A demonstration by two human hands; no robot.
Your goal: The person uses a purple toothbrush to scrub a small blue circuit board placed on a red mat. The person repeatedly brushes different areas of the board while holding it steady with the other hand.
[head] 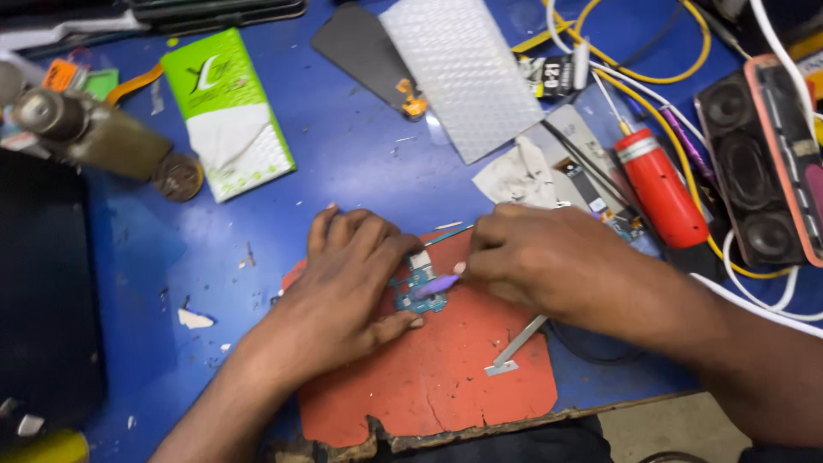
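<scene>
Blue-green and thin, the small circuit board (pixel 418 290) lay on the worn red mat (pixel 446 377), near its upper edge, and I had it pinned under my left hand (pixel 347 287). My fingers were pressed flat along its left side and my thumb reached in below it, so that hand was bearing down on the board, not wrapped around it. My right hand (pixel 549 261) was pinched shut on a slim purple tool (pixel 437 284), whose tip rested on the board's face.

I judged the board to be very light and stiff but easily harmed: it looked thin enough to crack if bent, and its small parts could be scraped off. The bare edges seemed the safest place to hold it, with pressure straight down and none on the components. So light a piece would slide on the mat if I let go.

Open room was short. A flat metal strip (pixel 517 347) lay on the mat just below my right wrist. Beyond my right hand were a crumpled white cloth (pixel 519 176), a red cylindrical tool (pixel 662 195) and loops of yellow cable (pixel 651 77), all close. The mat's torn lower edge sat near the bench's front edge. To the left, the blue bench top (pixel 214 257) offered the widest space, with only scraps on it, up to a green and white box (pixel 227 111).
</scene>
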